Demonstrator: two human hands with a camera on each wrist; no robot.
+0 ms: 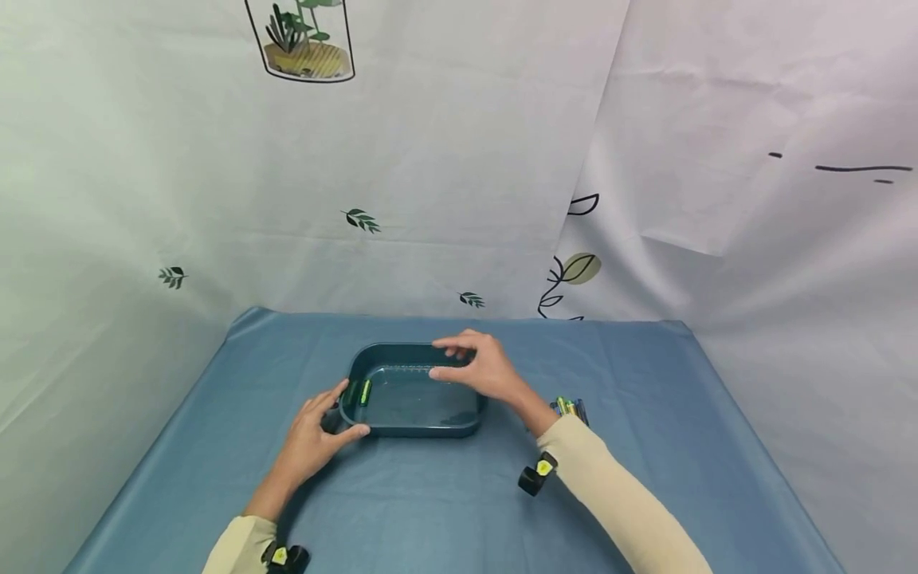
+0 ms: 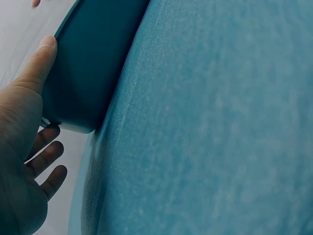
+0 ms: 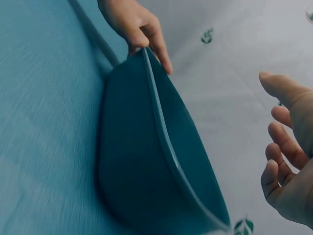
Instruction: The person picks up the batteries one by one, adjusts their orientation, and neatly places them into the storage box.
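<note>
A dark teal rectangular tray (image 1: 423, 431) sits on the blue cloth. My left hand (image 1: 310, 441) holds its front left corner, thumb at the front rim and fingers along the left end. In the left wrist view that thumb (image 2: 40, 63) lies against the outer wall. Inside the tray, near its left end, is a small bright green stick (image 1: 366, 392), perhaps more than one side by side. Over the tray's right part hovers my right hand (image 1: 482, 365), thumb and fingers spread apart with nothing between them. The right wrist view shows this hand (image 3: 293, 142) beside the rim, fingers loosely bent.
To the right of the tray, partly behind my right forearm, lies a bunch of several small green, yellow and dark blue sticks (image 1: 570, 407). The blue cloth (image 1: 645, 462) covers the table. White printed fabric (image 1: 445, 159) hangs around its back and sides.
</note>
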